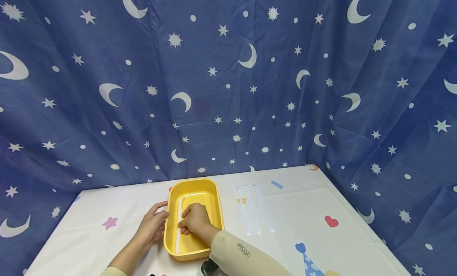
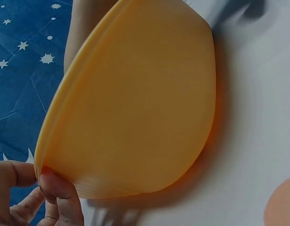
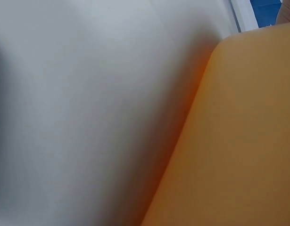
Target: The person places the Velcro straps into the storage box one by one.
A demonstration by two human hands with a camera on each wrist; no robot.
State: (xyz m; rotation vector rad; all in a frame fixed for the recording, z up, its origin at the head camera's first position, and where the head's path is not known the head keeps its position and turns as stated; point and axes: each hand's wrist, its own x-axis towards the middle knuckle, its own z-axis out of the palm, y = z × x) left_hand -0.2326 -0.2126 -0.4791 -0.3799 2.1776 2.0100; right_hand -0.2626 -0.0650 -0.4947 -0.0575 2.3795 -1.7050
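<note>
From the head view, a yellow tray (image 1: 210, 196) is seen on the white table (image 1: 303, 224), with a white strip (image 1: 178, 224) lying inside along its left wall, long axis running away from the person. The right hand (image 1: 194, 220), fingers curled, is pressed on the strip just right of it; a pinch cannot be confirmed. The left hand (image 1: 152, 225) is laid against the tray's outer left wall. Three more strips (image 1: 254, 209) lie beside the tray.

From the left wrist, fingertips (image 2: 60, 190) are shown gripping the tray's rim (image 2: 50, 141), which the head view hides.

From the right wrist, only tray wall (image 3: 239, 150) and table are shown; no fingers.
</note>
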